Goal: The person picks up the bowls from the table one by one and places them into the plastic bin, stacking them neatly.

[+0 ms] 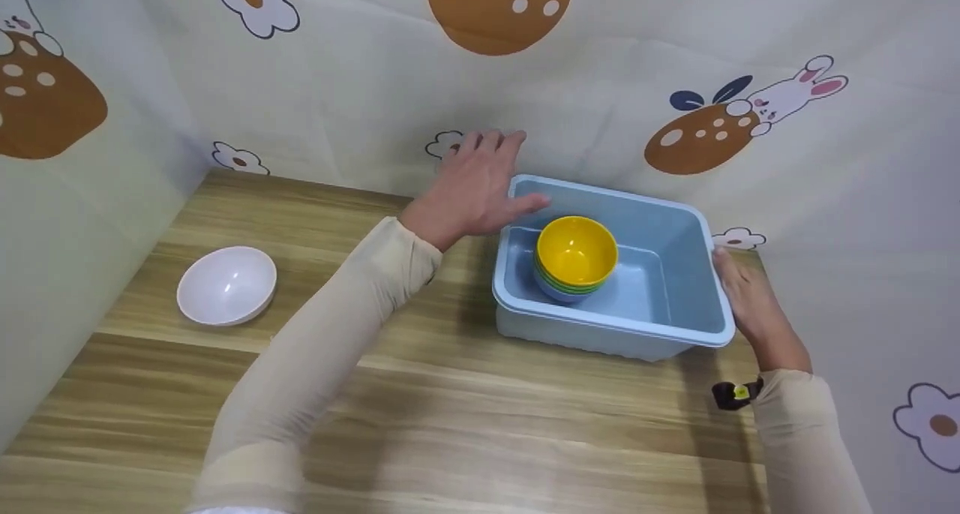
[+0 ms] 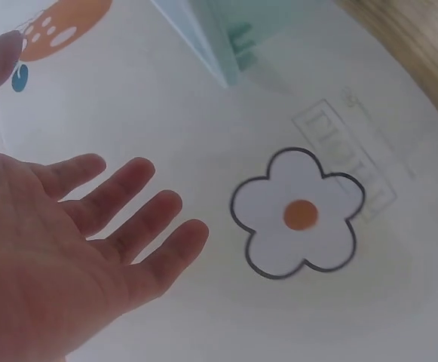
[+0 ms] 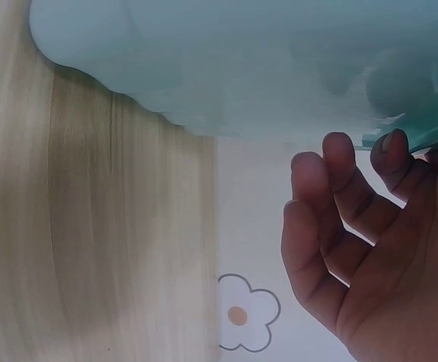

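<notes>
A light blue plastic bin (image 1: pixel 615 332) stands at the back right of the table. Inside it, toward its left end, is a stack of bowls with a yellow bowl (image 1: pixel 576 251) on top and green and blue edges below. My left hand (image 1: pixel 476 187) hovers by the bin's back left corner, fingers spread and holding nothing; its palm (image 2: pixel 45 264) faces the left wrist camera. Beside the bin's right wall is my right hand (image 1: pixel 750 304), its fingertips right at the rim. In the right wrist view those fingers (image 3: pixel 309 241) are loosely bent below the bin's side.
A white bowl (image 1: pixel 226 287) sits apart on the left of the wooden table (image 1: pixel 465 439). Behind and to both sides hangs a pale cloth (image 1: pixel 360 86) printed with flowers and rabbits, close to the bin's back and right sides.
</notes>
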A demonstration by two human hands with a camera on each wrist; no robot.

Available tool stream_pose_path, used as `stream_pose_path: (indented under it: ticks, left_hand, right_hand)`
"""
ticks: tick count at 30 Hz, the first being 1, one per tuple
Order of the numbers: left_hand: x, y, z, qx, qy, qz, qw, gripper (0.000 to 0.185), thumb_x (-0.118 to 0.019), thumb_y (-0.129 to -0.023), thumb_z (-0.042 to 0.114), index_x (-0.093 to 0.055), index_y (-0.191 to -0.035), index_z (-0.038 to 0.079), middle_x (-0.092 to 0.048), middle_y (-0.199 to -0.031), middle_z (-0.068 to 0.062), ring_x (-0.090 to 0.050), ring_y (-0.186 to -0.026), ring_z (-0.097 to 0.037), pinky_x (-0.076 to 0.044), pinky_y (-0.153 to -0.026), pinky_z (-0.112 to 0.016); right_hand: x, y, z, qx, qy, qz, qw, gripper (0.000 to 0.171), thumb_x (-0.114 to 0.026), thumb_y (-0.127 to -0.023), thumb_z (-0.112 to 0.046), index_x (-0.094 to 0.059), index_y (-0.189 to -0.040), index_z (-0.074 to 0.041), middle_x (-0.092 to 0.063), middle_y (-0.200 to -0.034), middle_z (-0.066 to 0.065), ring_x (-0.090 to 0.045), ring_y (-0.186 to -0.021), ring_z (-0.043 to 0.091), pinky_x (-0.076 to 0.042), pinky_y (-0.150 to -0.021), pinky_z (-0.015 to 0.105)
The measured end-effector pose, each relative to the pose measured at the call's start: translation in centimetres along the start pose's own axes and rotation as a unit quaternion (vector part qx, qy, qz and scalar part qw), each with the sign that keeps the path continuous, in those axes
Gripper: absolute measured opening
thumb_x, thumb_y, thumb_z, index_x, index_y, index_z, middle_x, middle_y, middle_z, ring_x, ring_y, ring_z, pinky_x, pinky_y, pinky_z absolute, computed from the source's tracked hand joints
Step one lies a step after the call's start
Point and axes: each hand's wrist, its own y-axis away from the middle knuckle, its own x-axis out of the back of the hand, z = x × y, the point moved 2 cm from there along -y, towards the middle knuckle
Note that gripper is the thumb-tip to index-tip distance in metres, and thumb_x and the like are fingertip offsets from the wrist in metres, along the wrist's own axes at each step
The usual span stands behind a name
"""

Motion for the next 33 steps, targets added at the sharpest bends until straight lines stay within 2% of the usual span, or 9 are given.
stream_pose_path:
  ticks: [6,9,11,15,19,22,25,27,33]
  left_hand:
    - [-0.5,1.6,-1.9,0.013,-0.015,0.026,0.9995,0.095,-0.044,-0.092,0.076,-0.027,-0.16,0.012,-0.043,-0.157,-0.016,-0.042,-0.139,-0.04,-0.042,-0.114,-0.058]
    - [-0.6,2.4,-2.8,0.025,-0.004,0.035,0.9991,0.092,-0.044,-0.093,0.075,-0.029,-0.159,0.012,-0.044,-0.156,-0.016,-0.041,-0.139,-0.04,-0.042,-0.114,-0.058]
    - [-0.6,2.8,-3.4,0.033,0.005,0.041,0.9986,0.091,-0.044,-0.093,0.075,-0.03,-0.159,0.013,-0.043,-0.157,-0.017,-0.041,-0.139,-0.04,-0.041,-0.115,-0.057]
    - [-0.7,3.6,-4.5,0.05,0.026,0.049,0.9972,0.09,-0.046,-0.093,0.074,-0.031,-0.158,0.014,-0.039,-0.159,-0.019,-0.039,-0.141,-0.041,-0.039,-0.116,-0.059]
    - [-1.1,4.5,-5.7,0.069,0.036,0.054,0.9955,0.089,-0.047,-0.093,0.074,-0.033,-0.158,0.015,-0.036,-0.16,-0.019,-0.036,-0.143,-0.042,-0.04,-0.114,-0.061]
    - [-1.4,5.2,-6.7,0.081,0.033,0.055,0.9946,0.089,-0.045,-0.093,0.075,-0.034,-0.158,0.015,-0.036,-0.16,-0.018,-0.035,-0.144,-0.043,-0.041,-0.112,-0.063]
    - [-1.9,6.0,-7.9,0.088,0.032,0.056,0.994,0.091,-0.045,-0.093,0.075,-0.033,-0.158,0.013,-0.038,-0.16,-0.017,-0.034,-0.144,-0.043,-0.039,-0.111,-0.065]
    - [-2.2,6.7,-8.7,0.094,0.034,0.056,0.9934,0.091,-0.046,-0.093,0.075,-0.033,-0.158,0.012,-0.038,-0.16,-0.017,-0.034,-0.144,-0.044,-0.038,-0.111,-0.065]
    - [-2.9,8.4,-11.5,0.126,0.047,0.061,0.989,0.092,-0.049,-0.093,0.072,-0.034,-0.157,0.007,-0.038,-0.156,-0.021,-0.034,-0.142,-0.044,-0.036,-0.113,-0.065]
  right_hand:
    - [0.0,0.0,-0.1,0.006,-0.001,0.013,1.0,0.079,-0.013,-0.108,-0.057,-0.06,-0.135,0.001,-0.07,-0.115,0.025,-0.062,-0.091,0.009,-0.047,-0.082,0.029]
    - [0.0,0.0,-0.1,0.013,-0.007,0.015,1.0,0.076,-0.014,-0.108,-0.055,-0.057,-0.14,0.0,-0.068,-0.12,0.027,-0.059,-0.088,0.002,-0.047,-0.084,0.029]
    - [0.1,0.1,-0.1,0.011,-0.007,0.012,1.0,0.077,-0.013,-0.108,-0.055,-0.056,-0.141,0.0,-0.066,-0.122,0.028,-0.059,-0.091,0.005,-0.046,-0.086,0.031]
    - [0.1,0.2,0.0,-0.001,-0.01,0.001,1.0,0.082,-0.009,-0.106,-0.059,-0.05,-0.147,0.0,-0.061,-0.13,0.031,-0.062,-0.11,0.031,-0.046,-0.095,0.045]
    - [0.0,0.1,-0.1,-0.011,-0.018,-0.016,1.0,0.086,-0.007,-0.104,-0.064,-0.039,-0.154,-0.003,-0.053,-0.14,0.034,-0.049,-0.13,0.05,-0.039,-0.106,0.064]
    - [-0.2,0.1,-0.2,-0.012,-0.021,-0.021,0.999,0.086,-0.007,-0.104,-0.065,-0.036,-0.156,-0.004,-0.052,-0.141,0.033,-0.049,-0.13,0.05,-0.04,-0.104,0.063]
    - [-0.2,0.0,-0.2,-0.007,-0.017,-0.012,1.0,0.085,-0.008,-0.104,-0.064,-0.043,-0.152,-0.003,-0.058,-0.134,0.032,-0.057,-0.119,0.044,-0.048,-0.094,0.049]
    - [-0.1,0.0,-0.1,-0.002,-0.013,-0.005,1.0,0.084,-0.008,-0.105,-0.062,-0.047,-0.148,-0.002,-0.061,-0.129,0.031,-0.059,-0.113,0.039,-0.047,-0.088,0.04]
    - [-0.1,-0.1,0.0,-0.005,-0.02,-0.012,1.0,0.086,-0.009,-0.104,-0.064,-0.046,-0.15,-0.001,-0.057,-0.135,0.033,-0.057,-0.12,0.042,-0.045,-0.096,0.051]
